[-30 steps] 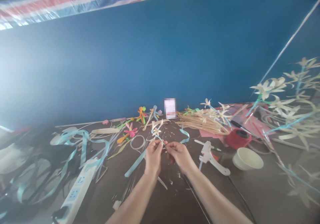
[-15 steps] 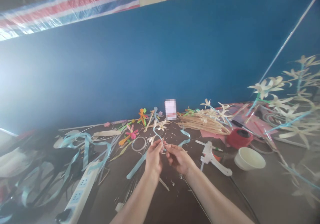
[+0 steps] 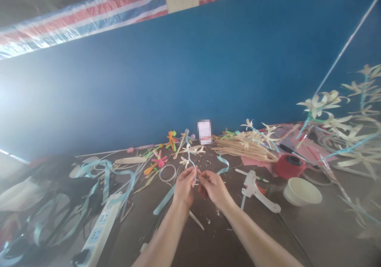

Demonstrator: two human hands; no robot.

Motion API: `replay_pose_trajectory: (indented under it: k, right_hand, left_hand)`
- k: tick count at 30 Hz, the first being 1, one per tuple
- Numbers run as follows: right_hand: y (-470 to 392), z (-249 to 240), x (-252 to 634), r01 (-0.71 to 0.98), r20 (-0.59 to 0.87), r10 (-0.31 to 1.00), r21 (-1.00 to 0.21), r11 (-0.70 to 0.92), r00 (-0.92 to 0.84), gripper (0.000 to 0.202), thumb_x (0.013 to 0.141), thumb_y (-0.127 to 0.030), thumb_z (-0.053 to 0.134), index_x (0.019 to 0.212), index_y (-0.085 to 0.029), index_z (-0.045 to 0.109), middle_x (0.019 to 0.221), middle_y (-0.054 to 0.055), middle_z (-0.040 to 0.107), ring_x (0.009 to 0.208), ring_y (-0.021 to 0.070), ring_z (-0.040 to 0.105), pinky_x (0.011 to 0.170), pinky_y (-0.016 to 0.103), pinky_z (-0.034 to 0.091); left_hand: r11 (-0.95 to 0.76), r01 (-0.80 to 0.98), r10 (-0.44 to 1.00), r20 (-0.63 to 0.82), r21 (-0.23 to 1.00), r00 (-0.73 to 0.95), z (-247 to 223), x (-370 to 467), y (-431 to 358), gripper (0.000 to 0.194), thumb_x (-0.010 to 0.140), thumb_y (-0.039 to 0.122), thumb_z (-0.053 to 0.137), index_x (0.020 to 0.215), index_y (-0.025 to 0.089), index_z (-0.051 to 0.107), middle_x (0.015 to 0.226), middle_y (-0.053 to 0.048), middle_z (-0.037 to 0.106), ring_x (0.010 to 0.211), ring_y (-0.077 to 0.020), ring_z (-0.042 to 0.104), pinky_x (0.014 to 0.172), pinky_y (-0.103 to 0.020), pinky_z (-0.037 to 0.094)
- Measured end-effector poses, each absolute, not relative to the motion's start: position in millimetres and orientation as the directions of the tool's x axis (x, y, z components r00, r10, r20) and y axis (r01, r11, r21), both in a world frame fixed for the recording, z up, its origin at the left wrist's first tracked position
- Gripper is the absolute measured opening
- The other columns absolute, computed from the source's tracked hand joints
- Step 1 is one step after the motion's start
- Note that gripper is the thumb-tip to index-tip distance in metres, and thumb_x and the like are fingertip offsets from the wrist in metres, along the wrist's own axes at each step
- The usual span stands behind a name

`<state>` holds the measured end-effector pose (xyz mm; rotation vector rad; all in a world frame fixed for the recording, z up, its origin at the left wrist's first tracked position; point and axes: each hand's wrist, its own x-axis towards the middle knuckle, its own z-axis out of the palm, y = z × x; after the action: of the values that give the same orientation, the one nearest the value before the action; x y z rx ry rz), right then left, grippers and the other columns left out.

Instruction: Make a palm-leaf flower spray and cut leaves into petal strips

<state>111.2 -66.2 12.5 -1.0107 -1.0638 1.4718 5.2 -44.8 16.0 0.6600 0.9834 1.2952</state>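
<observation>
At the far left of the table (image 3: 208, 247), pale blue ribbon (image 3: 106, 175) lies in loose loops, trailing near a white power strip (image 3: 99, 231). Next comes a small pink flower-like figure (image 3: 160, 159), just left of a clear ring (image 3: 167, 173), with an orange figure (image 3: 171, 140) farther back by the blue wall (image 3: 193, 72).

Near the middle, the left hand (image 3: 184, 185) has thumb and forefinger pinched together on a thin blue stem (image 3: 191, 159), which rises above the fingertips with cream petals (image 3: 195, 149) spread about its upper part. Beside it, the right hand (image 3: 212, 185) also pinches at the stem's lower end, fingers curled inward; whether ribbon lies between them is too small to tell.

Farther right, a white glue gun (image 3: 256, 191) lies on its side, a red tool (image 3: 289, 166) sits behind a pale bowl (image 3: 303, 191), and cream flowers (image 3: 317, 105) on blue stems fill the edge.
</observation>
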Motion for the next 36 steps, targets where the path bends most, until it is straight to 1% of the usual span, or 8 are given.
replay_pose_trajectory:
  k: [3, 7, 14, 19, 27, 31, 34, 36]
  right_hand:
    - [-67.7, 17.3, 112.4, -0.256, -0.043, 0.988, -0.963, -0.08, -0.147, 0.024, 0.075, -0.04, 0.051, 0.073, -0.016, 0.053, 0.047, -0.004, 0.055, 0.034, 0.0072, 0.043, 0.036, 0.018, 0.032]
    - [-68.9, 20.0, 113.8, -0.272, -0.037, 0.986, -0.959, -0.08, -0.161, 0.026, 0.076, -0.042, 0.049, 0.072, -0.016, 0.053, 0.047, -0.004, 0.054, 0.033, 0.0064, 0.043, 0.036, 0.017, 0.031]
    - [-65.4, 18.2, 115.6, -0.367, -0.056, 0.966, -0.918, -0.148, -0.252, 0.028, 0.075, -0.044, 0.05, 0.074, -0.016, 0.051, 0.048, -0.004, 0.056, 0.033, 0.0058, 0.041, 0.035, 0.017, 0.03]
    - [-64.5, 22.4, 115.7, -0.466, -0.057, 0.949, -0.861, -0.204, -0.31, 0.026, 0.075, -0.041, 0.052, 0.072, -0.015, 0.052, 0.048, -0.003, 0.054, 0.034, 0.0051, 0.039, 0.036, 0.017, 0.028]
    - [-64.8, 24.3, 112.2, -0.593, -0.077, 0.92, -0.743, -0.31, -0.384, 0.022, 0.073, -0.038, 0.056, 0.074, -0.016, 0.052, 0.046, -0.005, 0.049, 0.033, 0.0043, 0.034, 0.037, 0.018, 0.024]
    - [-65.1, 23.1, 111.9, -0.637, -0.093, 0.901, -0.677, -0.369, -0.423, 0.021, 0.073, -0.037, 0.056, 0.074, -0.017, 0.052, 0.045, -0.007, 0.045, 0.032, 0.0033, 0.03, 0.037, 0.018, 0.024]
    - [-63.8, 23.6, 113.0, -0.654, -0.1, 0.885, -0.638, -0.407, -0.454, 0.02, 0.072, -0.036, 0.058, 0.073, -0.017, 0.052, 0.045, -0.008, 0.044, 0.031, 0.0025, 0.027, 0.037, 0.017, 0.025]
    - [-62.7, 23.9, 113.5, -0.637, -0.11, 0.89, -0.66, -0.398, -0.443, 0.021, 0.071, -0.038, 0.058, 0.074, -0.017, 0.053, 0.044, -0.008, 0.043, 0.031, 0.0026, 0.027, 0.036, 0.017, 0.025]
  left_hand:
    - [0.213, -0.506, 0.974, -0.221, 0.836, 0.044, 18.3, 2.8, -43.8, 0.021, 0.06, 0.021, 0.068, 0.079, 0.013, 0.065, 0.069, -0.003, 0.061, 0.068, -0.0114, 0.056, 0.074, -0.026, 0.041]
    - [0.224, -0.496, 0.974, -0.205, 0.839, 0.094, 25.1, 1.6, -44.4, 0.018, 0.06, 0.023, 0.068, 0.075, 0.014, 0.065, 0.069, -0.004, 0.061, 0.063, -0.0116, 0.055, 0.067, -0.025, 0.042]
    - [0.25, -0.425, 0.968, -0.217, 0.87, 0.124, 32.8, 1.0, -45.3, 0.016, 0.06, 0.029, 0.067, 0.067, 0.015, 0.063, 0.086, -0.009, 0.064, 0.072, -0.0168, 0.058, 0.065, -0.026, 0.043]
    - [0.284, -0.458, 0.958, -0.226, 0.842, 0.178, 32.1, -0.8, -43.7, 0.015, 0.062, 0.029, 0.066, 0.068, 0.015, 0.064, 0.089, -0.009, 0.064, 0.064, -0.0148, 0.058, 0.063, -0.028, 0.043]
    - [0.265, -0.479, 0.963, -0.2, 0.837, 0.183, 37.6, -0.6, -42.7, 0.014, 0.062, 0.027, 0.067, 0.065, 0.014, 0.063, 0.083, -0.008, 0.064, 0.067, -0.015, 0.058, 0.065, -0.026, 0.042]
    - [0.274, -0.444, 0.957, -0.197, 0.853, 0.212, 39.3, 0.4, -43.7, 0.019, 0.06, 0.03, 0.067, 0.069, 0.014, 0.064, 0.067, -0.007, 0.063, 0.064, -0.0181, 0.059, 0.062, -0.029, 0.043]
    - [0.244, -0.464, 0.967, -0.178, 0.852, 0.182, 38.0, 1.0, -42.7, 0.013, 0.059, 0.027, 0.068, 0.062, 0.015, 0.063, 0.063, -0.005, 0.062, 0.076, -0.0205, 0.059, 0.067, -0.029, 0.044]
    - [0.205, -0.486, 0.978, -0.164, 0.85, 0.127, 36.1, 1.2, -40.4, 0.011, 0.057, 0.024, 0.069, 0.057, 0.015, 0.062, 0.065, -0.005, 0.062, 0.083, -0.0204, 0.058, 0.072, -0.028, 0.043]
